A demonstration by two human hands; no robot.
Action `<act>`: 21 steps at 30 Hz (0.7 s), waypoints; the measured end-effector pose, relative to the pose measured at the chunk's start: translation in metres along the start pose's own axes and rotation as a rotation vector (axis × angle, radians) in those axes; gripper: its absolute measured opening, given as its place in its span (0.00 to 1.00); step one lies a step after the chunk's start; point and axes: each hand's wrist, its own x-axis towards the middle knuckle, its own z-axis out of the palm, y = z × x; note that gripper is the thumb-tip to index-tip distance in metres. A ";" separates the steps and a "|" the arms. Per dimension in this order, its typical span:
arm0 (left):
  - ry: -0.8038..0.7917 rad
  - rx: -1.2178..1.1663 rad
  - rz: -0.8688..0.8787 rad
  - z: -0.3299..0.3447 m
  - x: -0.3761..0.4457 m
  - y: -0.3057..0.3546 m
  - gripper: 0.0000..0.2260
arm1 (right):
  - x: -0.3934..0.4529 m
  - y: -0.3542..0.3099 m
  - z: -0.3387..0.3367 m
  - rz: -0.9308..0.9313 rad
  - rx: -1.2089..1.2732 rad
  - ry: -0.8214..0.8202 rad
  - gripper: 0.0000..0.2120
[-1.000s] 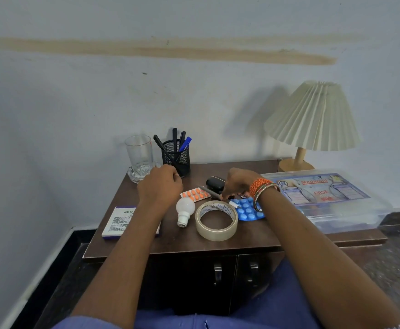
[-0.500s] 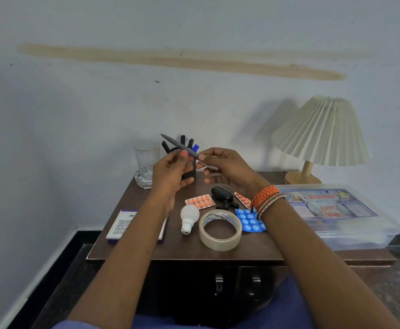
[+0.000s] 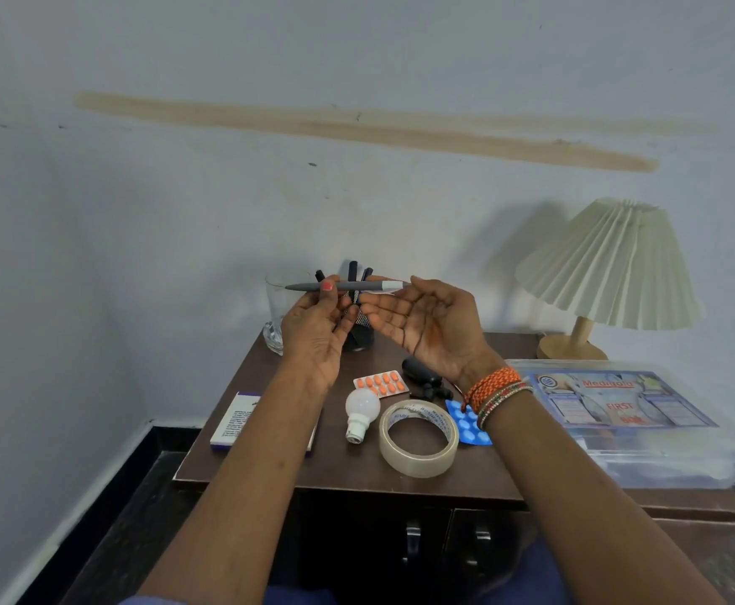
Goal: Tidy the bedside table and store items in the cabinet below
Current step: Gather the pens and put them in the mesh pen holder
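Head view: grey pen [image 3: 348, 286] held level above the bedside table [image 3: 339, 469], in front of the mesh pen holder [image 3: 359, 329].
Left hand [image 3: 313, 329] pinches the pen's barrel near the tip; right hand [image 3: 427, 325] lies palm up, fingertips pinching the white cap end. Step in hand, by my reading: sorting the pen, likely capping or checking it. Next move calls for dropping it upright into the holder. Tape roll [image 3: 418, 438], bulb [image 3: 360, 410], pill strips [image 3: 381, 383] lie on the top; cabinet doors [image 3: 444, 556] below look closed.
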 end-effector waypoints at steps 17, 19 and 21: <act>0.007 -0.158 -0.028 0.006 -0.003 0.001 0.06 | -0.004 0.008 0.012 -0.132 0.029 0.048 0.20; 0.004 -0.177 -0.043 0.005 -0.003 0.002 0.06 | -0.004 0.009 0.014 -0.130 0.018 0.039 0.20; 0.007 -0.179 -0.042 0.004 -0.002 0.003 0.06 | -0.004 0.008 0.015 -0.120 0.024 0.030 0.18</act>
